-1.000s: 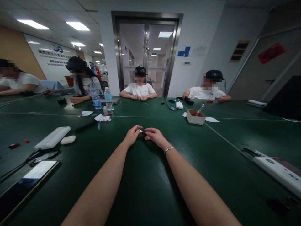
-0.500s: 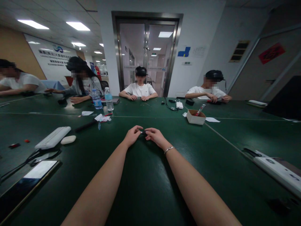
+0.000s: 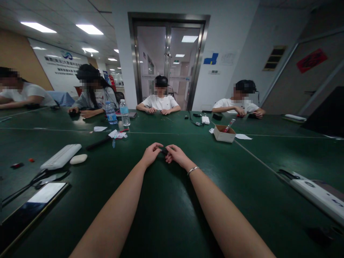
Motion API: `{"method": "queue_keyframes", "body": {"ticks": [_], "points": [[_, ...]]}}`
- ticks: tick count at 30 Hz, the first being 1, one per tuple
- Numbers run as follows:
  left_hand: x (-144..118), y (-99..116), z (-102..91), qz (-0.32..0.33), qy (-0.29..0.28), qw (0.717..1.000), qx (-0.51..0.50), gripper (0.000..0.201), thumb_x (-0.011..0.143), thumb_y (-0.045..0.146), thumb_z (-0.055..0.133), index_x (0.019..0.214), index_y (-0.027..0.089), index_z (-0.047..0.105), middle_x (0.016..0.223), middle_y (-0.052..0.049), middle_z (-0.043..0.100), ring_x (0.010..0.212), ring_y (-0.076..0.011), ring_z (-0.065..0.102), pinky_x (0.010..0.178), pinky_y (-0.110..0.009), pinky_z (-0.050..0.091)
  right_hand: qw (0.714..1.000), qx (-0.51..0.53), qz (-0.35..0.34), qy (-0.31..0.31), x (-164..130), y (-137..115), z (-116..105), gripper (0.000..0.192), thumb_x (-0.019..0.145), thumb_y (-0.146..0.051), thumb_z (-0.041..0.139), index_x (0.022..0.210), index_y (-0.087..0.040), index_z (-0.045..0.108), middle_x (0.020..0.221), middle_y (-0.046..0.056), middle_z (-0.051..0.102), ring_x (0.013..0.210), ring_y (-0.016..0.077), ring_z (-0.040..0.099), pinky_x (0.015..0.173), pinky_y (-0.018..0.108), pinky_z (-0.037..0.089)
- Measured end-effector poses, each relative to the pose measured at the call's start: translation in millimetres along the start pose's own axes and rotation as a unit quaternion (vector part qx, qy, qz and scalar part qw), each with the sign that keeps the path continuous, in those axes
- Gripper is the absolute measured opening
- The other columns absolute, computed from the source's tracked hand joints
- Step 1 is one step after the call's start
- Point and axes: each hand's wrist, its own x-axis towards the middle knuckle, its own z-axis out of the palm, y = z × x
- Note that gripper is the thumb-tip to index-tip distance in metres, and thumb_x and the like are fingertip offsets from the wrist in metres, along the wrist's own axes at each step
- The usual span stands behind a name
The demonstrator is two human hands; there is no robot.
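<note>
Both arms reach forward over the dark green table. A small dark object with a light, metal-looking end sits between my hands; its kind is too small to make out. My left hand is closed on its left end with the fingertips. My right hand, with a silver bracelet at the wrist, pinches its right part, and the lower fingers curl beneath. The fingers hide much of the object.
Left lie a phone, a white power bank, a white oval case and cables. Ahead stand water bottles and an open box. A white power strip lies right. Several people sit across the table.
My right hand's fingers have shifted slightly around the small dark object, which now looks tilted. My left hand stays almost still. At the far left, a person's hand has drawn back to a dark object.
</note>
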Motion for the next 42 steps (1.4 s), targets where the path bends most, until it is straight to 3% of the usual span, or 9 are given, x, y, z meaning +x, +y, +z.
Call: {"method": "queue_keyframes", "body": {"ticks": [4, 9, 14, 18, 23, 28, 33, 39, 42], "points": [[1.1, -1.8, -0.5, -0.003, 0.01, 1.0, -0.009, 0.024, 0.074, 0.022, 0.05, 0.094, 0.018, 0.063, 0.075, -0.001, 0.057, 0.069, -0.0135, 0.052, 0.066, -0.025, 0.041, 0.999, -0.006, -0.043, -0.016, 0.4, 0.1, -2.0, 0.055, 0.069, -0.007, 0.069, 0.113, -0.022, 0.04, 0.085, -0.001, 0.056, 0.052, 0.009, 0.062, 0.045, 0.016, 0.051], [3.4, -4.7, -0.2, 0.001, 0.019, 1.0, -0.023, 0.023, 0.073, 0.02, 0.051, 0.092, 0.017, 0.063, 0.075, -0.001, 0.057, 0.069, -0.0131, 0.053, 0.065, -0.024, 0.042, 0.998, -0.054, -0.007, -0.018, -1.1, -2.8, -1.1, 0.02, 0.085, -0.023, 0.057, 0.101, -0.015, 0.047, 0.074, 0.001, 0.058, 0.042, 0.0076, 0.055, 0.03, 0.013, 0.039], [3.1, -1.9, -0.5, 0.004, 0.025, 0.999, -0.043, 0.023, 0.073, 0.021, 0.052, 0.093, 0.017, 0.062, 0.078, -0.002, 0.059, 0.07, -0.0133, 0.053, 0.064, -0.024, 0.043, 0.998, -0.042, -0.036, -0.017, -3.0, -4.3, -1.5, 0.054, 0.071, -0.016, 0.072, 0.115, -0.024, 0.042, 0.09, 0.0, 0.057, 0.043, 0.0045, 0.054, 0.032, 0.012, 0.042], [2.4, 1.2, -0.1, -0.002, 0.026, 0.997, -0.068, 0.022, 0.072, 0.022, 0.053, 0.091, 0.017, 0.062, 0.079, -0.003, 0.059, 0.069, -0.0134, 0.053, 0.062, -0.024, 0.043, 1.0, -0.019, 0.001, -0.02, -2.3, -2.8, -3.8, 0.033, 0.087, -0.031, 0.054, 0.114, -0.018, 0.042, 0.087, 0.006, 0.06, 0.041, 0.0065, 0.054, 0.031, 0.014, 0.042], [2.6, 0.1, 0.0, 0.0, 0.024, 0.997, -0.073, 0.022, 0.071, 0.023, 0.054, 0.091, 0.017, 0.062, 0.079, -0.002, 0.059, 0.068, -0.0126, 0.053, 0.062, -0.024, 0.044, 0.999, -0.002, -0.038, -0.034, -2.6, -3.2, -5.5, 0.071, 0.068, -0.012, 0.073, 0.124, -0.029, 0.033, 0.115, 0.007, 0.051, 0.052, 0.0064, 0.06, 0.039, 0.015, 0.049], [3.2, -0.4, -0.1, -0.002, 0.024, 0.997, -0.076, 0.022, 0.071, 0.022, 0.054, 0.091, 0.017, 0.062, 0.077, -0.002, 0.059, 0.064, -0.0115, 0.052, 0.061, -0.024, 0.043, 1.0, 0.02, 0.011, -0.022, -1.4, -2.8, -3.8, 0.03, 0.088, -0.03, 0.052, 0.112, -0.02, 0.04, 0.085, 0.004, 0.056, 0.046, 0.0079, 0.057, 0.035, 0.016, 0.047], [3.3, 1.7, -0.2, -0.014, 0.025, 0.996, -0.079, 0.023, 0.071, 0.022, 0.054, 0.092, 0.016, 0.062, 0.075, -0.001, 0.058, 0.06, -0.0104, 0.05, 0.059, -0.024, 0.042, 0.997, 0.052, -0.038, -0.032, -2.4, -1.5, -7.4, 0.057, 0.069, -0.007, 0.066, 0.112, -0.029, 0.036, 0.093, -0.002, 0.05, 0.051, 0.0065, 0.059, 0.041, 0.017, 0.051], [1.7, 5.8, 0.5, -0.019, 0.03, 0.996, -0.086, 0.021, 0.069, 0.021, 0.055, 0.089, 0.016, 0.062, 0.072, -0.001, 0.056, 0.06, -0.0106, 0.05, 0.058, -0.023, 0.043, 0.999, 0.037, 0.023, -0.019, -1.3, -2.9, -5.3, 0.024, 0.086, -0.022, 0.053, 0.106, -0.019, 0.04, 0.079, 0.002, 0.055, 0.045, 0.0082, 0.056, 0.037, 0.018, 0.049], [1.1, 6.3, 0.2, -0.012, 0.029, 0.996, -0.081, 0.021, 0.07, 0.021, 0.055, 0.089, 0.016, 0.062, 0.075, -0.001, 0.057, 0.063, -0.0113, 0.051, 0.06, -0.023, 0.043, 0.999, 0.04, -0.007, -0.016, -2.1, -3.7, -4.1, 0.047, 0.074, -0.007, 0.062, 0.111, -0.023, 0.038, 0.092, 0.002, 0.053, 0.051, 0.008, 0.06, 0.042, 0.019, 0.052]]}}
